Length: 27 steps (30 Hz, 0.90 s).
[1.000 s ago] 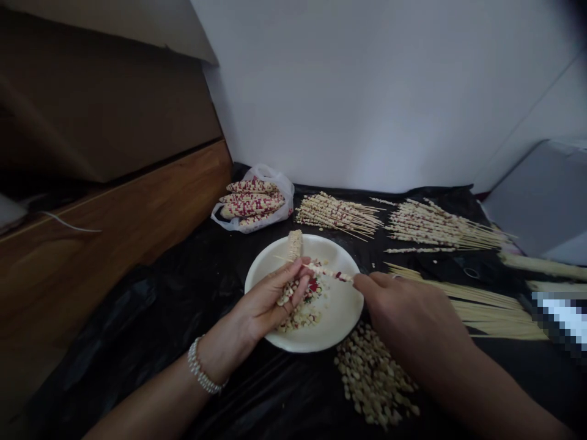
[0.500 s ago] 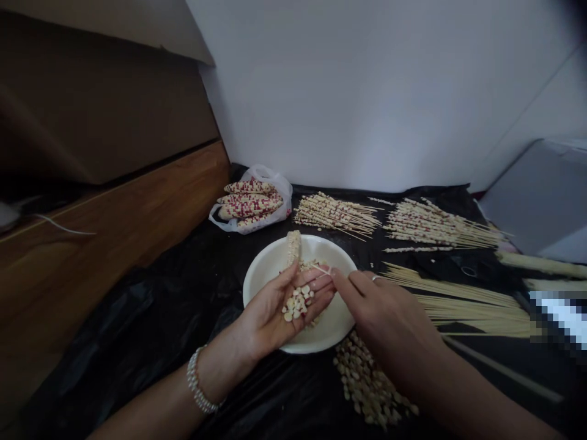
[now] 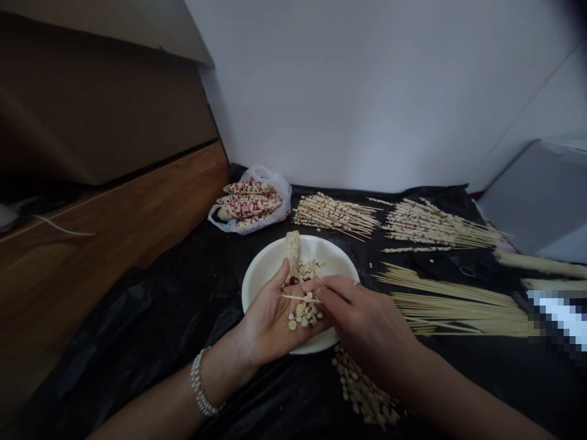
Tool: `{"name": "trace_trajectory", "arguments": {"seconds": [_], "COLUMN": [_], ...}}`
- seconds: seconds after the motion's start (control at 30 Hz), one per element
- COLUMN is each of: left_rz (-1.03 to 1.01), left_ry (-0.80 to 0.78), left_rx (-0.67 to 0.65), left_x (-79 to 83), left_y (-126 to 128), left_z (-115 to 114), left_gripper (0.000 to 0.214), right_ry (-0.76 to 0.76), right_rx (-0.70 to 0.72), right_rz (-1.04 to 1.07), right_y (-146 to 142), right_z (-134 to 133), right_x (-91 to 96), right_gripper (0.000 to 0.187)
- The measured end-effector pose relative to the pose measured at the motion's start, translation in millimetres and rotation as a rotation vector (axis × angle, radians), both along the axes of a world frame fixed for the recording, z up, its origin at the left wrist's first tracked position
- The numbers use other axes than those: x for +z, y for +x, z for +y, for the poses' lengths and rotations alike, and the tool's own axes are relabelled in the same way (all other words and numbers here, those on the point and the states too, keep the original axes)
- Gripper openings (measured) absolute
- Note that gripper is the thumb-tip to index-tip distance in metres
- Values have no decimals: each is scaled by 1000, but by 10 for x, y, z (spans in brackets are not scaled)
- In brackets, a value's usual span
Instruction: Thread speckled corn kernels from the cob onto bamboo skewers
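My left hand (image 3: 270,315) lies palm up over the near rim of a white plate (image 3: 261,272), cupping a small heap of loose corn kernels (image 3: 305,313). My right hand (image 3: 362,321) is pinched on a thin bamboo skewer (image 3: 298,298) whose tip reaches across the kernels in my left palm. On the plate lie more kernels and a stripped corn cob (image 3: 292,247). A bead bracelet is on my left wrist.
A pile of loose kernels (image 3: 362,391) lies on the black plastic sheet below the plate. Behind are a bag of red-and-white corn cobs (image 3: 250,205), two heaps of filled skewers (image 3: 337,214) (image 3: 431,229), bare skewers (image 3: 458,302) at right, a wooden ledge at left.
My left hand turned palm up with kernels in it. My right hand moved left from the plate's right edge, bringing the skewer over my left palm.
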<state>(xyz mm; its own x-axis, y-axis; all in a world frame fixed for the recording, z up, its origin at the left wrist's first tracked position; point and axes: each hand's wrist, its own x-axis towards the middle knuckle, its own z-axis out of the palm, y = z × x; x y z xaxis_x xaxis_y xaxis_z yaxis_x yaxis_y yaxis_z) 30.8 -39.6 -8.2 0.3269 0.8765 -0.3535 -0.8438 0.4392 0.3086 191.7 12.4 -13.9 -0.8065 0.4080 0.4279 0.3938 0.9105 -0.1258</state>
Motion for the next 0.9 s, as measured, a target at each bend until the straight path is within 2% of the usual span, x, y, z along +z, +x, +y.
{"name": "trace_trajectory", "arguments": {"seconds": [0.13,0.23,0.37,0.43,0.5,0.57,0.77,0.83,0.9], "left_rz": [-55,-96,-61,-38,-45,-55,-51,-64,-80], "left_ry": [11,-13,-125,-174,-186,-178,-121,-95,-77], "left_rx": [-22,-20,130,220,257,245,147,104,72], "left_x": [-12,-21,-26,-21,-18,-26,-106,-109,-95], "left_y": [11,1,-50,-81,-105,-119,-51,2,49], "left_z": [-11,7,58,80,94,98,53,19,-9], "left_gripper": [56,58,59,59,58,57,59,54,47], "right_ry": [-17,50,176,197,199,179,53,49,86], "right_rx": [-25,-50,-178,-225,-239,-188,138,150,94], "right_rz": [-13,11,26,22,32,47,12,0,2], "right_y": [0,19,57,64,60,42,-54,-72,-70], "right_z": [36,92,215,255,245,176,-127,-139,-97], "right_x": [-6,1,3,2,5,6,-57,-89,-105], "right_gripper": [18,17,15,13,14,17,29,22,17]}}
